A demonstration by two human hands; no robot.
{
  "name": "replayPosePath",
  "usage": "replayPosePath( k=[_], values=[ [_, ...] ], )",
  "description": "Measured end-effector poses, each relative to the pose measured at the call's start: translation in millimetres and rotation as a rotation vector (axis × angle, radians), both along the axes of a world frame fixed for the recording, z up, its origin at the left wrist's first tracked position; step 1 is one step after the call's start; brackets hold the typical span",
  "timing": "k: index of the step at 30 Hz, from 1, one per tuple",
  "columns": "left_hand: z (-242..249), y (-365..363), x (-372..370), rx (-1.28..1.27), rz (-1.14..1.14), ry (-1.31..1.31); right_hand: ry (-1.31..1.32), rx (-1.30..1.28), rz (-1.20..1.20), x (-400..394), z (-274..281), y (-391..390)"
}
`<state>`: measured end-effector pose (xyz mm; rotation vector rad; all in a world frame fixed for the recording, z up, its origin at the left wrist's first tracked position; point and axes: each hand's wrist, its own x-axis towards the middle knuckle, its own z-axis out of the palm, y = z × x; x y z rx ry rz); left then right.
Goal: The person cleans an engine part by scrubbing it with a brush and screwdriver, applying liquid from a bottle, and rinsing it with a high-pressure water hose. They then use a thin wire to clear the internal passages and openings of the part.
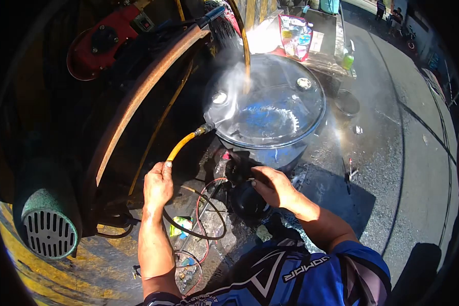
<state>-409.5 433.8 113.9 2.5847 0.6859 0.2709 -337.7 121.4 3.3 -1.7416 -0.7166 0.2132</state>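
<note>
A yellow hose (181, 145) is gripped in my left hand (158, 184), its metal fitting (204, 129) pointing at the near left edge of a blue drum (270, 109). White mist or smoke hangs over the drum's left side. My right hand (274, 187) is at a dark, rounded object (247, 200) below the drum; its fingers are partly in shadow, and I cannot make out what they hold, if anything. The rest of the hose loops down below my left hand.
A rusty curved metal edge (137, 97) rises at the left, near a red machine (104, 43) and a green vented motor (50, 232). Behind the drum stands a bench (336, 64) with a bag (295, 36) and a green bottle (348, 60). People (396, 18) are far off.
</note>
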Motion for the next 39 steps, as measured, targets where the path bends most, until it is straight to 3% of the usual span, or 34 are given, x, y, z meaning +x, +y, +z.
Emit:
replayPosePath(
  k=[3,6,8,12,16,20,21,23,25,28,29,30,33,36,37,39],
  values=[
    [-26.0,42.0,-41.4,0.109,0.204,-0.034,0.037,-0.115,0.064,-7.6,-9.3,9.1],
    [-74.1,66.9,-69.8,0.151,0.315,-0.092,-0.218,-0.093,0.107,-4.1,-17.3,21.1],
    [-93.2,69.9,-77.2,0.081,0.377,-0.086,-0.198,-0.103,0.200,15.0,22.8,22.3],
    [-108.8,51.0,-79.6,0.101,0.442,-0.080,-0.608,0.129,-0.073,94.7,93.9,42.1],
    [-122.8,51.4,-70.5,0.135,0.477,-0.015,-1.004,0.146,-0.271,209.0,187.6,78.2],
    [-116.8,34.1,-49.6,0.137,0.542,-0.013,-1.119,-0.088,-0.209,297.3,259.2,131.6],
    [-122.1,35.0,-46.8,0.141,0.545,-0.032,-1.104,-0.333,-0.159,314.0,278.7,144.7],
    [-121.8,26.4,-36.7,0.145,0.563,-0.046,-1.046,-0.505,-0.074,346.9,302.6,180.7],
    [-117.6,17.6,-26.0,0.142,0.606,-0.016,-1.183,-0.616,0.005,364.4,318.7,204.9],
    [-120.3,11.2,-11.2,0.115,0.653,-0.011,-1.317,-0.460,0.013,388.5,312.5,235.0],
    [-122.3,11.1,-6.1,0.101,0.668,-0.019,-1.379,-0.526,0.034,398.8,312.5,251.8],
    [-125.0,11.6,-2.6,0.081,0.674,-0.026,-1.393,-0.323,0.005,414.3,304.5,270.8],
    [-135.3,10.9,3.5,0.055,0.685,-0.041,-1.500,-0.156,-0.179,439.0,296.7,310.5],
    [-139.6,4.2,6.2,0.018,0.691,-0.013,-1.311,-0.554,0.005,441.4,319.0,320.4],
    [-138.4,0.5,5.1,0.014,0.699,0.019,-1.412,-0.731,0.056,445.9,326.4,323.5],
    [-143.0,-1.7,3.6,-0.012,0.694,0.053,-1.365,-0.800,0.116,444.7,335.4,328.2]
  ],
)
